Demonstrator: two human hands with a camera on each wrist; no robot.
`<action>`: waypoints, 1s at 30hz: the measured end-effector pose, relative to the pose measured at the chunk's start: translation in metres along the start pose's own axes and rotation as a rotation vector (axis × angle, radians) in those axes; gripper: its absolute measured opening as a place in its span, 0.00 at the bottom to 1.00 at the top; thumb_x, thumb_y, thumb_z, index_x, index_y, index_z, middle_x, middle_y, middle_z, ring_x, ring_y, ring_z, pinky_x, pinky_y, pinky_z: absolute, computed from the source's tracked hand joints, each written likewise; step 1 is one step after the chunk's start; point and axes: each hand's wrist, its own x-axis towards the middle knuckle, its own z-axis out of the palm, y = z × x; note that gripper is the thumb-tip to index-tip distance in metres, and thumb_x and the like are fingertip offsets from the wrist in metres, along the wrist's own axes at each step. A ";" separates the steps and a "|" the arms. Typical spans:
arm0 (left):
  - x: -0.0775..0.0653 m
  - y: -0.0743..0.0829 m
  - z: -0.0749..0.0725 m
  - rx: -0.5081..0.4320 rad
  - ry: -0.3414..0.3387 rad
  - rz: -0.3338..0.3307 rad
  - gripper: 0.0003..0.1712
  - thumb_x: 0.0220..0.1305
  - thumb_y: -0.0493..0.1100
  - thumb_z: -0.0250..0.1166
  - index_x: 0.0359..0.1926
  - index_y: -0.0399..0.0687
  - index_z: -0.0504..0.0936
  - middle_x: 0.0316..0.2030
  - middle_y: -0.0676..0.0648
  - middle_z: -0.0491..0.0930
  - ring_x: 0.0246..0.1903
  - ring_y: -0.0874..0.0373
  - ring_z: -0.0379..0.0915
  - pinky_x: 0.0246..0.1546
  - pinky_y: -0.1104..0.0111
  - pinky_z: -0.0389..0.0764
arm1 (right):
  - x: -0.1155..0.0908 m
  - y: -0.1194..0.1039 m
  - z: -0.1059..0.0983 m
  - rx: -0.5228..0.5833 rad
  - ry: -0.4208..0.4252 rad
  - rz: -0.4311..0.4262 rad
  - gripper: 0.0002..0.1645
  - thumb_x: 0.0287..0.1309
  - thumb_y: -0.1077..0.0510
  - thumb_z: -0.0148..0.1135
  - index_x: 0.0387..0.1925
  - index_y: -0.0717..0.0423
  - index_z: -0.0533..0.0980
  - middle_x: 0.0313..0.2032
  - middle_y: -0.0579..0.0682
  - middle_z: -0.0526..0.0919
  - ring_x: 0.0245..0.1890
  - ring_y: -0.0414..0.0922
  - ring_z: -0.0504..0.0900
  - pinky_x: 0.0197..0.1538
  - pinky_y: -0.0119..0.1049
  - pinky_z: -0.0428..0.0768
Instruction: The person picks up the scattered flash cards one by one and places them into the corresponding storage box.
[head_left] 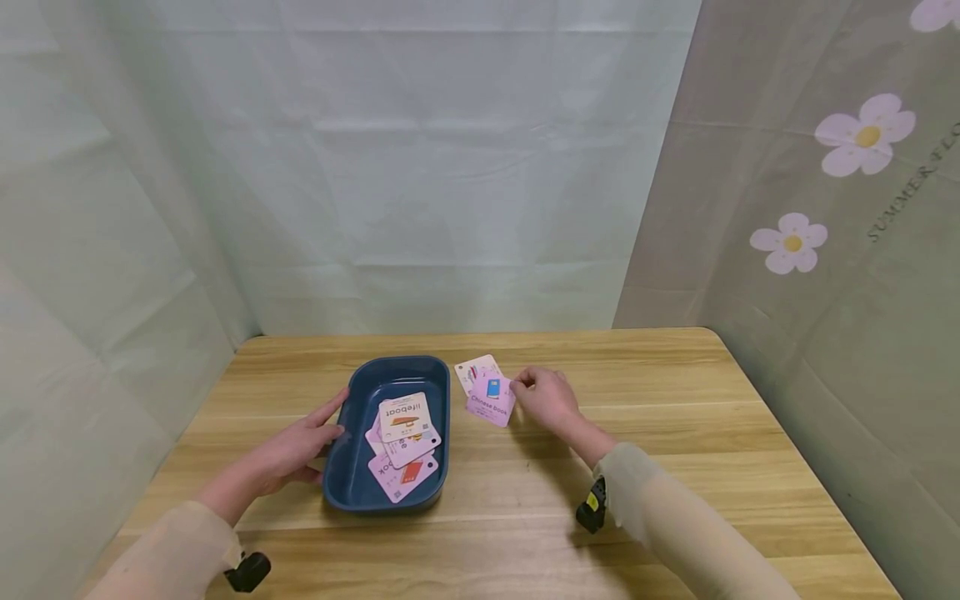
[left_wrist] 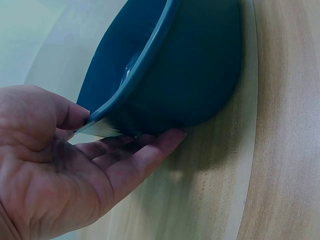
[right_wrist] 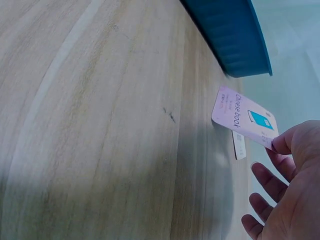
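Note:
My left hand (head_left: 295,447) holds the left side of a dark blue plastic bin (head_left: 333,487), thumb at its rim and fingers against the outer wall in the left wrist view. Inside lie several overlapping flashcards, with a "lifeboat" card (head_left: 406,412) on top. My right hand (head_left: 547,400) pinches a corner of a pink "Chinese book" flashcard (head_left: 489,410) between thumb and index finger. In the right wrist view that card (right_wrist: 240,112) is tilted over the table, other fingers loosely bent. A white flashcard (head_left: 469,369) is partly covered by it.
The wooden table (head_left: 675,467) has its back edge close to a pale curtain (head_left: 442,208). Another curtain with printed flowers (head_left: 792,243) hangs along the right side. The bin stands left of the loose cards.

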 end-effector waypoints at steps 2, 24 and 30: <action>0.000 0.000 0.000 0.000 -0.001 0.001 0.41 0.81 0.45 0.46 0.82 0.68 0.35 0.75 0.23 0.44 0.58 0.34 0.69 0.36 0.54 0.82 | 0.000 -0.001 -0.001 0.020 -0.010 0.013 0.11 0.69 0.51 0.61 0.39 0.52 0.84 0.33 0.45 0.83 0.36 0.46 0.75 0.40 0.41 0.71; 0.001 -0.001 0.000 -0.007 0.000 -0.001 0.40 0.81 0.44 0.45 0.82 0.69 0.34 0.75 0.23 0.44 0.60 0.32 0.68 0.39 0.53 0.84 | 0.001 -0.004 -0.010 0.052 0.002 0.078 0.15 0.67 0.49 0.58 0.44 0.53 0.84 0.41 0.49 0.83 0.42 0.49 0.75 0.42 0.42 0.72; 0.001 0.000 0.000 -0.009 0.001 -0.002 0.40 0.81 0.44 0.45 0.82 0.69 0.34 0.75 0.23 0.43 0.60 0.32 0.68 0.39 0.53 0.84 | 0.001 -0.004 -0.013 0.067 0.011 0.070 0.14 0.66 0.49 0.57 0.42 0.52 0.83 0.39 0.49 0.82 0.41 0.49 0.73 0.39 0.41 0.70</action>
